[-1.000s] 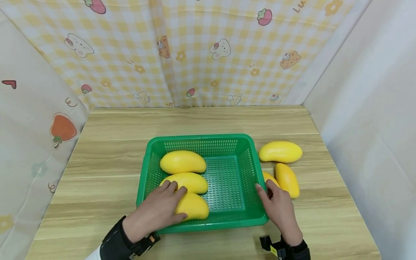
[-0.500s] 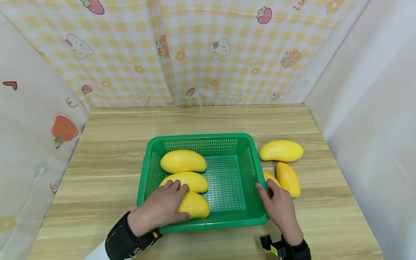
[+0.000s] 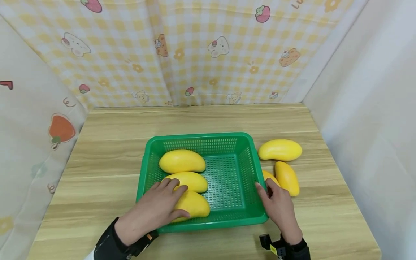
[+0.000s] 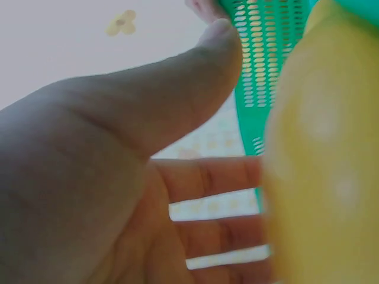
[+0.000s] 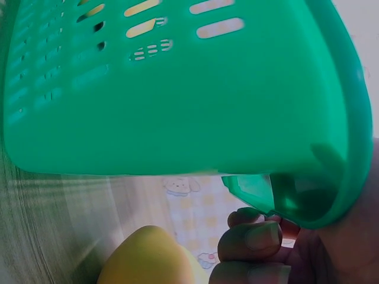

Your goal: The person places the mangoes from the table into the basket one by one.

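Note:
A green plastic basket stands on the table with three yellow mangoes in its left half. My left hand reaches over the left rim and lies over the nearest mango. In the left wrist view its fingers stretch out to that mango, the thumb standing apart from it. Behind lie the middle mango, partly covered by the fingertips, and the far mango. My right hand grips the right rim; the right wrist view shows its fingers curled under the basket's lip.
Right of the basket, three more mangoes rest on the wooden table: one at the back, an upright-lying one and one mostly hidden by the basket and right hand. A checked curtain hangs behind.
My left hand has shifted slightly left, its thumb still near the front of the nearest mango. My right hand keeps its grip on the rim; the basket stays in place.

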Demonstrator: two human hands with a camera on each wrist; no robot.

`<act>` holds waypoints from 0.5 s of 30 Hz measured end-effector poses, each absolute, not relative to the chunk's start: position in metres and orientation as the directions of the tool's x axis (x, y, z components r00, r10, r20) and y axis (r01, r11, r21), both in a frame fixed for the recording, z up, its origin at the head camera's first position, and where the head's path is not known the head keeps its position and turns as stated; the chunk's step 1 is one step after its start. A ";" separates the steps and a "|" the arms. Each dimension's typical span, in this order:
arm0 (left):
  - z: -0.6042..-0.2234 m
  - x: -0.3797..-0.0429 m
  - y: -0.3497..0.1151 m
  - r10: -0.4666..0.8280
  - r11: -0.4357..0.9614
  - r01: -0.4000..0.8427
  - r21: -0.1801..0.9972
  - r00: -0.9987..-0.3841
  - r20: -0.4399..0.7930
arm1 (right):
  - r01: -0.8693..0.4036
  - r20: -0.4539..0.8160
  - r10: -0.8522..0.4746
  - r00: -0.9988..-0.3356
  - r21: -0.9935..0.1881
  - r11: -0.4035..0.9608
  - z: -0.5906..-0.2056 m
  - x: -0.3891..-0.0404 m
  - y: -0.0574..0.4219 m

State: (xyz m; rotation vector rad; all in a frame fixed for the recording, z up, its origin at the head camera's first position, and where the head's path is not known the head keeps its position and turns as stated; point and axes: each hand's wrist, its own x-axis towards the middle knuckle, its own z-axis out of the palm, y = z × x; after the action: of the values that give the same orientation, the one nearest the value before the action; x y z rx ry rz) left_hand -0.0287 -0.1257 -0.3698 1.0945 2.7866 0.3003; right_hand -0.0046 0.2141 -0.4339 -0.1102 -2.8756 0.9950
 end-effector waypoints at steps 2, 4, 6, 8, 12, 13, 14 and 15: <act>-0.367 -0.030 -0.130 0.679 0.711 0.661 0.240 -0.734 0.007 | 0.041 0.065 0.103 -0.993 -0.617 0.786 -0.434 -0.004 0.213; -0.365 -0.032 -0.136 0.663 0.710 0.662 0.241 -0.744 0.090 | 0.042 0.065 0.104 -0.992 -0.614 0.788 -0.434 -0.004 0.213; -0.364 -0.033 -0.144 0.626 0.715 0.651 0.253 -0.758 0.182 | 0.038 0.065 0.098 -0.993 -0.611 0.791 -0.434 -0.004 0.212; -0.364 -0.033 -0.153 0.568 0.732 0.620 0.280 -0.784 0.250 | 0.035 0.059 0.089 -0.994 -0.607 0.794 -0.434 -0.004 0.211; -0.366 -0.033 -0.171 0.444 0.772 0.533 0.347 -0.842 0.305 | 0.041 0.047 0.086 -0.995 -0.603 0.797 -0.431 -0.005 0.211; -0.367 -0.034 -0.174 0.416 0.782 0.510 0.359 -0.855 0.308 | 0.044 0.045 0.089 -0.995 -0.603 0.797 -0.430 -0.005 0.212; -0.368 -0.033 -0.177 0.394 0.790 0.490 0.368 -0.867 0.305 | 0.046 0.044 0.091 -0.995 -0.602 0.797 -0.429 -0.005 0.212; -0.369 -0.033 -0.180 0.376 0.802 0.469 0.370 -0.877 0.298 | 0.049 0.043 0.094 -0.995 -0.601 0.798 -0.428 -0.005 0.212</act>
State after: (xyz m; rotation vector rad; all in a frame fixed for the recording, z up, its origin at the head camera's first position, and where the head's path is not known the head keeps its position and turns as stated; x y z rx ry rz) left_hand -0.0330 -0.1796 -0.3687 0.7550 3.1806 0.7459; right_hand -0.0053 0.2122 -0.4283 -0.1157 -2.9112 0.9707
